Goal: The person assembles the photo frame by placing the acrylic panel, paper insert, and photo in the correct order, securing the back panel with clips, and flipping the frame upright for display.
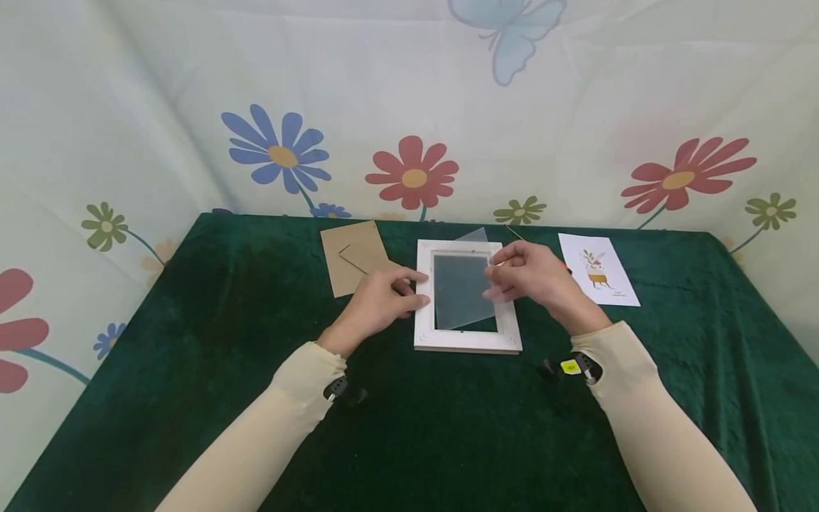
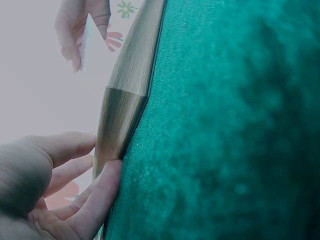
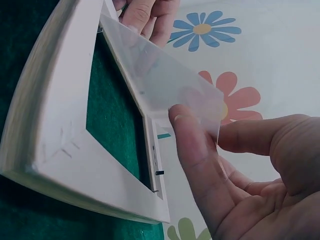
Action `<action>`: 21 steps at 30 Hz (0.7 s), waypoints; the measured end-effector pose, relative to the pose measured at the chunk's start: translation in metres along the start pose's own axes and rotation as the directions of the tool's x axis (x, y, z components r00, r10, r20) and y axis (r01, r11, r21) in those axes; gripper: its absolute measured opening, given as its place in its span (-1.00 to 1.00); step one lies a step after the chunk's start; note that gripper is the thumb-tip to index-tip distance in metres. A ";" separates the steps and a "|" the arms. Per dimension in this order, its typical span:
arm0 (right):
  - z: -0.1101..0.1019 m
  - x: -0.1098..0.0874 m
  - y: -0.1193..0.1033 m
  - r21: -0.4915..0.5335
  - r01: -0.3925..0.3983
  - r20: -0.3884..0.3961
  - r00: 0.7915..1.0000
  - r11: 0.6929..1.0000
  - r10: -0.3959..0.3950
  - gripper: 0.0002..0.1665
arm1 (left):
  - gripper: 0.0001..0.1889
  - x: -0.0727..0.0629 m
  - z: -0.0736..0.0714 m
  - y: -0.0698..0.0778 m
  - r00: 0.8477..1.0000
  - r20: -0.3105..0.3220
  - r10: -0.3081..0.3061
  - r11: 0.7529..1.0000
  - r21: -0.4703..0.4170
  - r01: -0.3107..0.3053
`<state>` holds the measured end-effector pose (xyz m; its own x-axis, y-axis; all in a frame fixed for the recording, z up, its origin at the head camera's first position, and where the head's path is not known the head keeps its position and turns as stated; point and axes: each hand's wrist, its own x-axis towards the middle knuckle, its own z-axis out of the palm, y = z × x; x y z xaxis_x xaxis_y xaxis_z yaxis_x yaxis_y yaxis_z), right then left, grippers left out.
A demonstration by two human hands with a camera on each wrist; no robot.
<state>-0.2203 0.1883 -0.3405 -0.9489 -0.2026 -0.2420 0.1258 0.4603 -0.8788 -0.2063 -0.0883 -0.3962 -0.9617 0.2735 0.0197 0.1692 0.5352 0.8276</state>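
Observation:
A white picture frame (image 1: pixel 425 331) lies on the green cloth, its opening facing up. At its left edge my left hand (image 1: pixel 377 299) grips the border between thumb and fingers; the left wrist view shows the fingertips against the wood-grained side (image 2: pixel 122 110). My right hand (image 1: pixel 534 277) pinches a clear sheet (image 1: pixel 461 288) by its right edge. The sheet is tilted above the frame's opening, its far corner showing past the top border. In the right wrist view the clear sheet (image 3: pixel 165 75) slants up from the frame, and small dark tabs (image 3: pixel 159 172) line the inner edge.
A brown backing board (image 1: pixel 348 245) with a stand flap lies left of the frame. On the right is a white card (image 1: pixel 598 270) printed with a potted plant. Green cloth (image 1: pixel 448 427) covers the table, and a flower-printed curtain (image 1: pixel 358 85) hangs behind.

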 end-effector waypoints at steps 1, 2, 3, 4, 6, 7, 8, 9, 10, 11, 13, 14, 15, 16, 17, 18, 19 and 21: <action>0.000 0.000 0.000 0.001 0.001 0.005 1.000 1.000 -0.001 -0.50 | -0.57 0.000 0.000 0.000 1.000 0.000 0.000 1.000 0.000 0.000; 0.000 0.001 0.000 0.000 0.006 0.011 1.000 1.000 -0.006 -0.50 | -0.57 0.000 0.000 0.000 1.000 0.000 0.001 1.000 0.001 -0.001; 0.000 0.001 0.001 0.000 0.010 0.016 1.000 1.000 -0.010 -0.51 | -0.57 0.000 0.000 0.000 1.000 0.000 0.002 1.000 0.000 -0.002; 0.000 0.001 0.001 -0.003 0.014 0.020 1.000 1.000 -0.014 -0.52 | -0.57 0.000 0.000 0.000 1.000 0.000 0.003 1.000 0.001 -0.003; 0.000 0.002 0.002 -0.005 0.024 0.028 0.999 1.000 -0.024 -0.54 | -0.57 0.000 0.000 -0.001 1.000 -0.001 0.002 1.000 0.002 -0.002; 0.000 0.002 0.002 -0.007 0.030 0.031 0.999 1.000 -0.030 -0.55 | -0.57 0.000 0.000 -0.001 1.000 -0.002 0.002 1.000 0.003 -0.002; 0.000 0.002 0.003 -0.010 0.037 0.031 0.999 0.999 -0.036 -0.57 | -0.56 0.000 0.000 -0.001 1.000 -0.002 0.002 1.000 0.003 -0.002; 0.000 0.003 0.003 -0.015 0.042 0.030 0.999 0.999 -0.042 -0.58 | -0.56 0.000 0.000 -0.002 1.000 -0.003 0.002 1.000 0.004 -0.002; 0.000 0.003 0.004 -0.019 0.049 0.029 0.998 0.999 -0.048 -0.59 | -0.56 0.000 0.000 -0.001 1.000 -0.002 0.002 1.000 0.003 -0.002; 0.000 0.004 0.004 -0.026 0.055 0.028 0.998 0.998 -0.054 -0.60 | -0.56 0.000 0.000 -0.001 1.000 -0.002 0.003 1.000 0.002 -0.003; 0.000 0.004 0.006 -0.053 0.067 0.022 0.998 0.996 -0.066 -0.62 | -0.56 0.000 -0.001 -0.001 1.000 0.000 0.003 1.000 0.001 -0.003; 0.000 0.005 0.007 -0.071 0.072 0.019 0.997 0.995 -0.071 -0.64 | -0.56 0.000 -0.001 0.000 1.000 0.000 0.004 1.000 0.000 -0.004; -0.001 0.005 0.007 -0.088 0.077 0.017 0.997 0.993 -0.075 -0.65 | -0.56 0.000 -0.001 0.000 1.000 0.001 0.003 1.000 -0.001 -0.003; -0.001 0.005 0.008 -0.102 0.080 0.016 0.997 0.992 -0.078 -0.66 | -0.56 0.000 -0.001 0.000 1.000 0.002 0.002 1.000 -0.003 -0.002; -0.002 0.005 0.009 -0.116 0.081 0.015 0.997 0.990 -0.080 -0.67 | -0.56 0.001 -0.001 0.000 1.000 0.003 0.002 1.000 -0.005 -0.002; -0.002 0.006 0.009 -0.129 0.081 0.015 0.997 0.988 -0.080 -0.68 | -0.55 0.001 -0.001 0.000 1.000 0.004 0.002 1.000 -0.005 -0.002; -0.003 0.006 0.010 -0.139 0.080 0.017 0.997 0.987 -0.079 -0.69 | -0.55 0.001 -0.001 0.000 1.000 0.005 0.002 1.000 -0.006 -0.002; -0.004 0.007 0.011 -0.153 0.077 0.020 0.997 0.985 -0.075 -0.70 | -0.55 0.001 -0.001 0.000 1.000 0.006 0.003 1.000 -0.006 -0.003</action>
<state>-0.2268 0.1955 -0.3501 -0.9496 -0.2542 -0.1836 0.0062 0.5702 -0.8215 -0.2073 -0.0886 -0.3952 -0.9599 0.2796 0.0188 0.1705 0.5298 0.8308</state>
